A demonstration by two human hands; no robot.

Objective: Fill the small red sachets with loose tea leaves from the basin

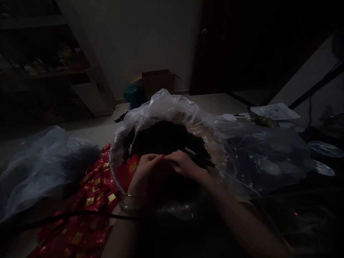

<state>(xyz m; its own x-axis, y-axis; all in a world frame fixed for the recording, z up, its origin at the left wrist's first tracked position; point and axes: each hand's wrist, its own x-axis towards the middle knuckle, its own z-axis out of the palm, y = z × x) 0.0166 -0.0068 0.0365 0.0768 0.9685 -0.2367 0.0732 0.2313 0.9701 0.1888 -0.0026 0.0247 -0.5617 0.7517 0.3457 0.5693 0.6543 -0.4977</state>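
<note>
My left hand (148,163) and my right hand (180,163) meet over a clear plastic-lined round container (118,175). Both hands' fingers are closed at the top edge of a red pouch (158,173), whose lower part is lost in shadow. Loose, dark, crumbly material (163,134) is heaped in the container beyond my hands. Beside my right hand lies a dark tool (201,157) with a pale metal strip; its kind is unclear. Against my left wrist, a red packet with a gold label (132,167) shows at the container's edge.
Many red packets with gold labels (96,181) are piled at the left. Clear plastic bags lie at far left (51,161) and at right (268,161). A thin white cable (239,182) runs rightward. An open cardboard box (158,82) stands by the wall. Lighting is dim.
</note>
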